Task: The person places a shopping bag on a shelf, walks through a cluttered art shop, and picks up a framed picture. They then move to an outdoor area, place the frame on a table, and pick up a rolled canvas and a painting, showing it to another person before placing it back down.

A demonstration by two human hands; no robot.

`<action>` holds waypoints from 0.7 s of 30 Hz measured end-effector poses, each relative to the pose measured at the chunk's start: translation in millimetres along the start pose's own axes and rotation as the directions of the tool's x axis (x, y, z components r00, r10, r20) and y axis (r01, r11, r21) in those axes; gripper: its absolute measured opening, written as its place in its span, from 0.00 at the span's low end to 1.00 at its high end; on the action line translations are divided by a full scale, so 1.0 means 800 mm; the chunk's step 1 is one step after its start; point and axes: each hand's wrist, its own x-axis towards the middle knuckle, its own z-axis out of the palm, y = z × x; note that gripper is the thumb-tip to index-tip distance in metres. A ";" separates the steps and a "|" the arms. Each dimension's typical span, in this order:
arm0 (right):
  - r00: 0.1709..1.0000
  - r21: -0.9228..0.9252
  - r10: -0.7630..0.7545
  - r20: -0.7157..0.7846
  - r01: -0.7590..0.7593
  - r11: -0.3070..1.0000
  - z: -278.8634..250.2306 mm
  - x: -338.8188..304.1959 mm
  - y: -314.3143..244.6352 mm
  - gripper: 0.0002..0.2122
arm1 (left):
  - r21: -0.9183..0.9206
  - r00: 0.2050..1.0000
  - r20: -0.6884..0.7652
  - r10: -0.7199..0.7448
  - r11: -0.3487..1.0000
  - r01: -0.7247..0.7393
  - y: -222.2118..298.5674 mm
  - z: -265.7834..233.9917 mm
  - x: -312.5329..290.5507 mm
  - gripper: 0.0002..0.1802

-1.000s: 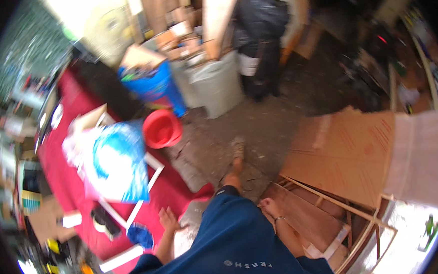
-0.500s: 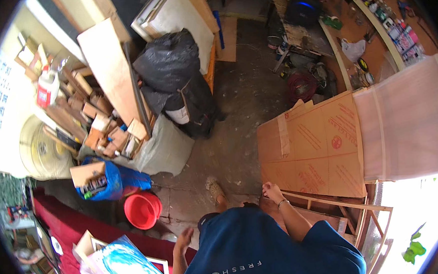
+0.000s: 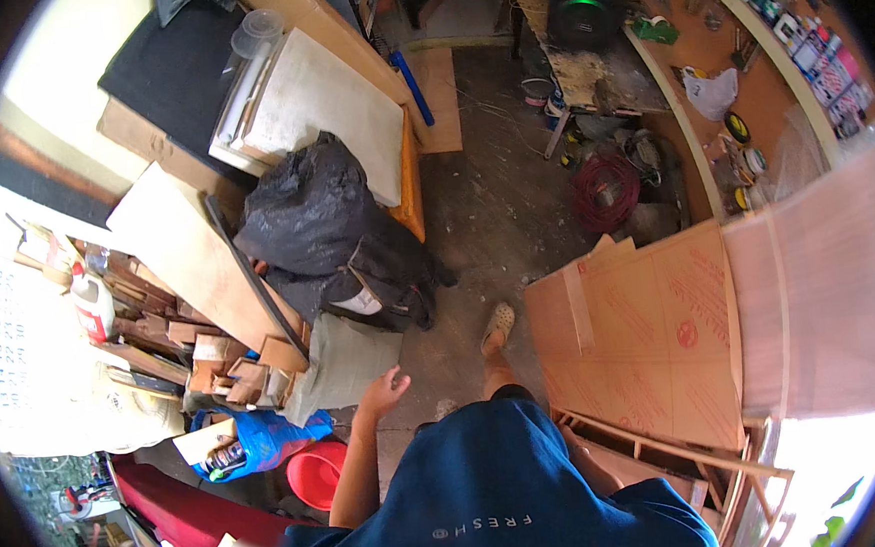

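Note:
Out ahead of my body, my left hand (image 3: 385,392) hangs in the air with its fingers loosely apart and nothing in them. Below it in the picture is the pale sack (image 3: 348,364), and a red bucket (image 3: 315,477) stands to the left of my forearm. My right forearm (image 3: 598,469) shows beside my blue shirt, close to a wooden frame (image 3: 660,465). The fingers of that hand are hidden by my body. One foot in a beige clog (image 3: 500,322) is stepped forward on the dark floor.
To the left are a bundle in black plastic (image 3: 303,196), leaning boards (image 3: 322,105) and wood offcuts (image 3: 238,371). A large brown cardboard sheet (image 3: 652,336) lies on the right. Farther off are a coiled dark red hose (image 3: 605,191), a black speaker (image 3: 582,14) and a cluttered shelf.
I have stepped forward, and the bundle and boards are nearer. My left hand has swung up and forward, while my right hand has dropped back from the cardboard's edge, out of sight.

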 end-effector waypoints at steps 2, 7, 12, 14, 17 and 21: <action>1.000 0.065 0.014 -0.009 -0.013 0.998 -0.008 0.024 0.002 0.12 | -0.006 0.991 0.127 -0.035 0.999 0.036 -0.001 0.026 0.048 0.34; 0.995 0.122 -0.092 -0.030 0.095 0.988 -0.120 0.177 -0.068 0.13 | -0.102 0.904 0.421 -0.073 0.987 0.127 -0.049 0.100 0.096 0.30; 0.960 0.371 0.058 -0.274 0.050 0.927 -0.316 0.274 -0.289 0.10 | -0.110 0.957 0.266 -0.112 0.983 0.145 -0.039 0.089 0.135 0.28; 0.811 -0.131 -0.310 -0.496 0.283 0.950 -0.362 0.348 -0.278 0.09 | -0.098 0.978 0.206 -0.024 0.994 0.045 -0.010 0.067 0.196 0.27; 0.913 0.178 -0.210 -0.351 0.285 0.942 -0.423 0.389 -0.356 0.09 | -0.452 0.921 0.242 -0.306 0.804 0.386 0.043 0.032 0.262 0.25; 0.932 0.307 -0.195 -0.307 0.291 0.906 -0.456 0.436 -0.412 0.09 | -0.378 0.936 0.241 -0.256 0.864 0.333 0.062 0.008 0.356 0.23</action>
